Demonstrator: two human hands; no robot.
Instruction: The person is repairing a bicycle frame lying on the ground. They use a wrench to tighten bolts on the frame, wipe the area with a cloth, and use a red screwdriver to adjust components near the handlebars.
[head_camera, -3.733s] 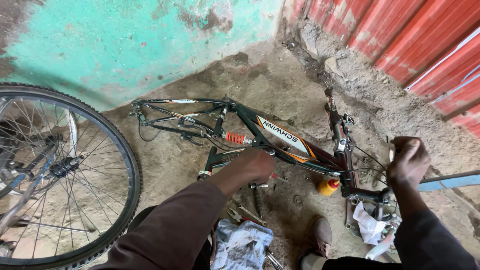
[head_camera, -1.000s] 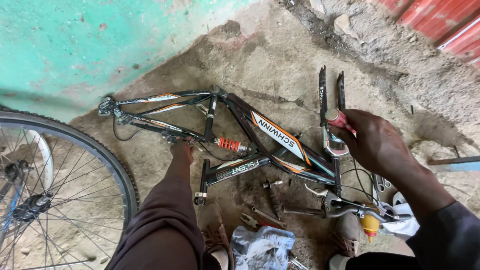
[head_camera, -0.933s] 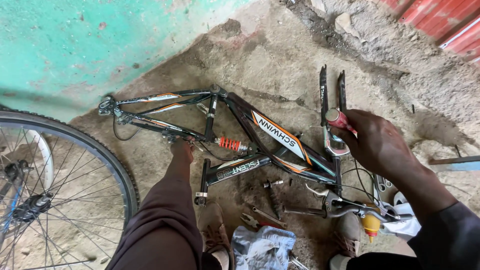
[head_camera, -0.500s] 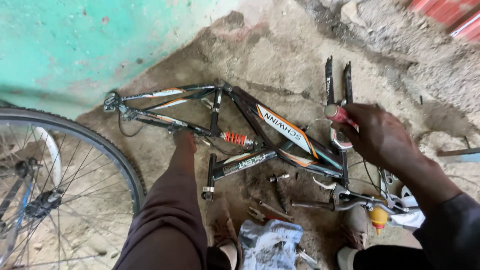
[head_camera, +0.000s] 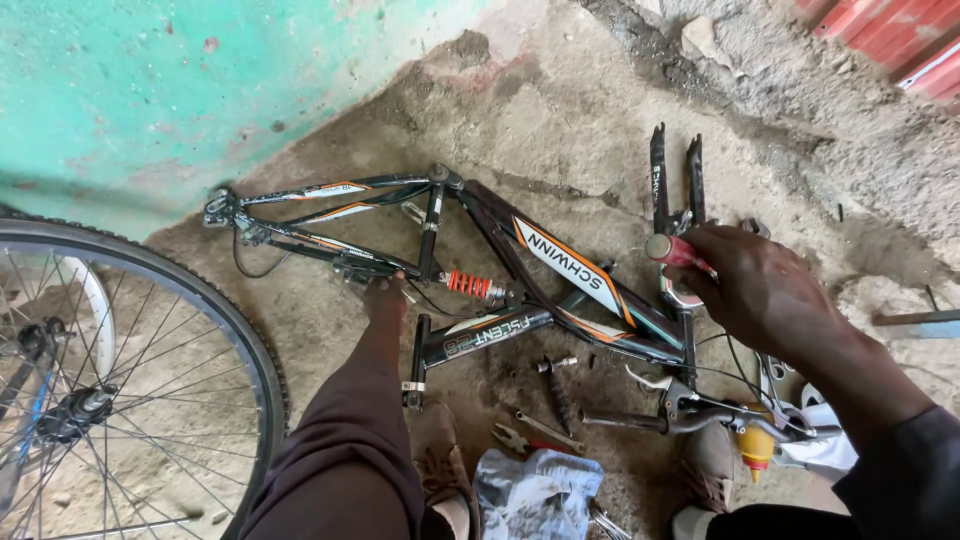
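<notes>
A black bicycle frame (head_camera: 560, 265) with orange and white markings and a red spring shock (head_camera: 470, 285) lies flat on the dirt floor. My left hand (head_camera: 384, 297) reaches down and rests on the frame near the rear stays, its fingers mostly hidden. My right hand (head_camera: 755, 285) is closed around a red-handled tool (head_camera: 672, 250) held over the head tube, just below the black fork (head_camera: 672, 178). The handlebar with brake lever (head_camera: 690, 410) lies below my right wrist.
A spoked bicycle wheel (head_camera: 120, 390) stands at the left. Pliers (head_camera: 520, 435), other small tools, a crumpled plastic bag (head_camera: 535, 490) and a yellow bottle (head_camera: 755, 445) lie near my shoes. A teal wall is at the back, rubble and red sheeting at upper right.
My right hand went from the handlebar area up to the head tube with the red-handled tool. My left hand slid left along the frame. In the last second little moves.
</notes>
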